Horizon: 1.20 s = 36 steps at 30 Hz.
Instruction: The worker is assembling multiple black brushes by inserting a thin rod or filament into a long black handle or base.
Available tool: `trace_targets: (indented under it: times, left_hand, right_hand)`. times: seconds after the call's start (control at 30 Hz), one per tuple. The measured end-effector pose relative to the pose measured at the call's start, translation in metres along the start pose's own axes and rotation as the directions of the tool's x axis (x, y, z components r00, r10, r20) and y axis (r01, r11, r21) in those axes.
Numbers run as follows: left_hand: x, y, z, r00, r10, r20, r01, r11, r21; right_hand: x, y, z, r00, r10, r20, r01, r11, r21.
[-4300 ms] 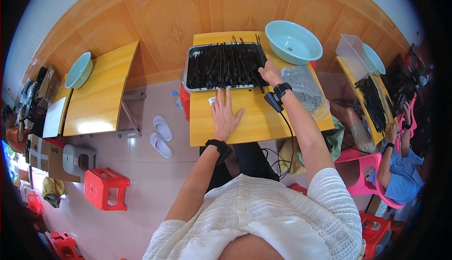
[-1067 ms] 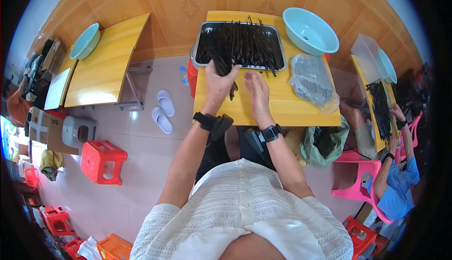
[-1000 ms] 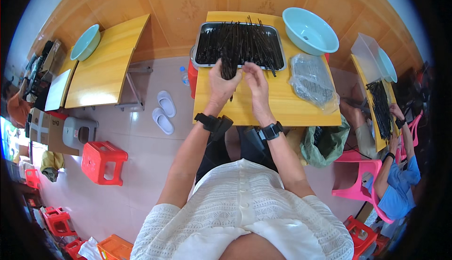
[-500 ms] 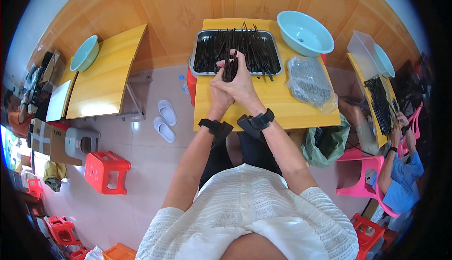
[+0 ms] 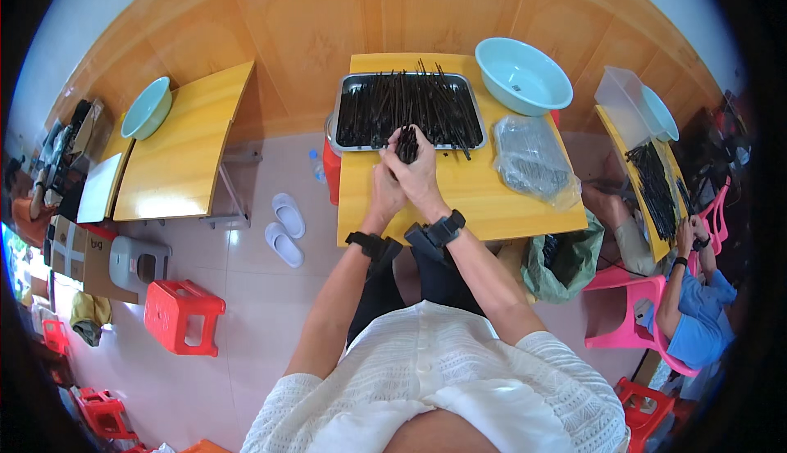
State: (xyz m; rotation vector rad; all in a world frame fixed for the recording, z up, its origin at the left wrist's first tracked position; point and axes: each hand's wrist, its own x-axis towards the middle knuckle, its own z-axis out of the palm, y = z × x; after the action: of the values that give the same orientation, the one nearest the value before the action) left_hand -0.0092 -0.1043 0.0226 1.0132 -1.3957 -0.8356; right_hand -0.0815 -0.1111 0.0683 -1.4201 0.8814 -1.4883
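— Upper middle of the frame: both hands pressed together around a bundle of black sticks [image 5: 406, 143], at the near rim of the metal tray [image 5: 343, 104] on the table [image 5: 484, 199].

— Handling?

— Probably light, stiff, slippery — grip mid-bundle. Left hand [image 5: 384, 193] and right hand [image 5: 422, 173] overlap; fingertips hidden.

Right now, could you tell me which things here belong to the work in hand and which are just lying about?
In use:
left hand and right hand, together gripping a bundle of black sticks
metal tray of sticks
yellow table

Lying about:
blue basin
plastic bag
white slippers
red stool
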Motion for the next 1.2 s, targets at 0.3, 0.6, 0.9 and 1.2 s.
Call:
trace_targets:
  times: [0.3, 0.6, 0.9, 1.2]
  left_hand:
    - [-0.017, -0.03, 0.002, 0.961, 0.197, -0.196, -0.166, 0.972, 0.165]
    - [-0.046, -0.01, -0.017, 0.877, -0.429, 0.217, 0.439, 0.899, 0.002]
    - [-0.057, -0.026, -0.018, 0.969, -0.24, 0.056, 0.184, 0.856, 0.483]
    - [-0.075, -0.027, -0.009, 0.975, -0.222, 0.025, 0.172, 0.815, 0.554]
  right_hand:
    - [-0.001, 0.04, 0.006, 0.999, 0.017, 0.032, -0.015, 0.997, -0.071]
    - [0.007, 0.035, -0.008, 0.84, 0.517, 0.163, -0.542, 0.814, 0.211]
    - [0.005, 0.093, -0.014, 0.769, 0.639, -0.011, -0.638, 0.765, -0.088]
    - [-0.023, 0.069, -0.009, 0.845, 0.52, -0.126, -0.535, 0.827, -0.175]
